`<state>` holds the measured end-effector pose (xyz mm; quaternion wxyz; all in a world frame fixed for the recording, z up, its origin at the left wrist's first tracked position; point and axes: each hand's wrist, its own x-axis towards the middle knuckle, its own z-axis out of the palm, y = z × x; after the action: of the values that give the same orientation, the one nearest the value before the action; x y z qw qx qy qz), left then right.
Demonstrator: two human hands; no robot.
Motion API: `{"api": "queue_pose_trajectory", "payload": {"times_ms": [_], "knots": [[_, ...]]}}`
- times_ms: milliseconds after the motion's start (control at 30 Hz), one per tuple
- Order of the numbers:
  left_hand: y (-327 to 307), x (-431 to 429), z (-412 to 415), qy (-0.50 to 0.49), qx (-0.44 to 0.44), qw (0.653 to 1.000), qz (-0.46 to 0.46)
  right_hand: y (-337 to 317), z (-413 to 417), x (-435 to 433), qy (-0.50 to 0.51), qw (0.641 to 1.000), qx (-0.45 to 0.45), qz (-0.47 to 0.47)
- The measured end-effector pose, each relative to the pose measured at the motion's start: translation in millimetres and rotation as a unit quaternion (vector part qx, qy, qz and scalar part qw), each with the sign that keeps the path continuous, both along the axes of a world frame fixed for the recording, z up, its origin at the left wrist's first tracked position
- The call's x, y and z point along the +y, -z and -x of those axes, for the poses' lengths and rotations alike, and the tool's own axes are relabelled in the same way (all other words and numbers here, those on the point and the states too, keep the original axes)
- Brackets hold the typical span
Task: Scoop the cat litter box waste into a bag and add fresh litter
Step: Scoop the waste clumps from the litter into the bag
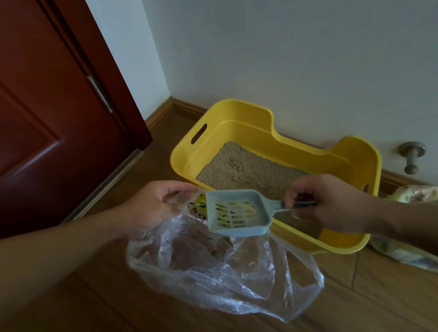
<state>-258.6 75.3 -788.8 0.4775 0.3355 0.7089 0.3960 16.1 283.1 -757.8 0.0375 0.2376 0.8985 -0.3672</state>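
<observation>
The clear plastic bag hangs below the left hand, whose fingers pinch its rim. The right hand grips the slotted scoop, which sits between both hands' fingertips over the bag mouth. Just beyond them stands the yellow litter box holding litter.

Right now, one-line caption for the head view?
Right hand holds slotted scoop over clear bag in left hand, beside yellow litter box.

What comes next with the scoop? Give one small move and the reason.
Probably swing the scoop back into the litter box for another pass. Its slotted pan looks empty above the bag that the left hand holds open, clumps already lie in the bag, and the litter shows a disturbed lump.
</observation>
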Motion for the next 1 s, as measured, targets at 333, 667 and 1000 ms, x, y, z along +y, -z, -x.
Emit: {"api": "queue_pose_trajectory", "payload": {"times_ms": [333,667,1000], "knots": [[-5.7,7.0,-6.8,0.007,0.002,1.0,-0.002,-0.5,-13.6,16.9,0.119,0.985,-0.053,-0.111],[-8.4,18.7,-13.3,0.002,-0.037,0.999,0.001,21.7,-8.5,43.4,0.132,0.938,-0.228,-0.226],[-2.5,29.1,-7.3,-0.019,-0.084,0.996,0.001,51.8,13.4,58.5,0.132,0.926,-0.284,-0.212]]}}
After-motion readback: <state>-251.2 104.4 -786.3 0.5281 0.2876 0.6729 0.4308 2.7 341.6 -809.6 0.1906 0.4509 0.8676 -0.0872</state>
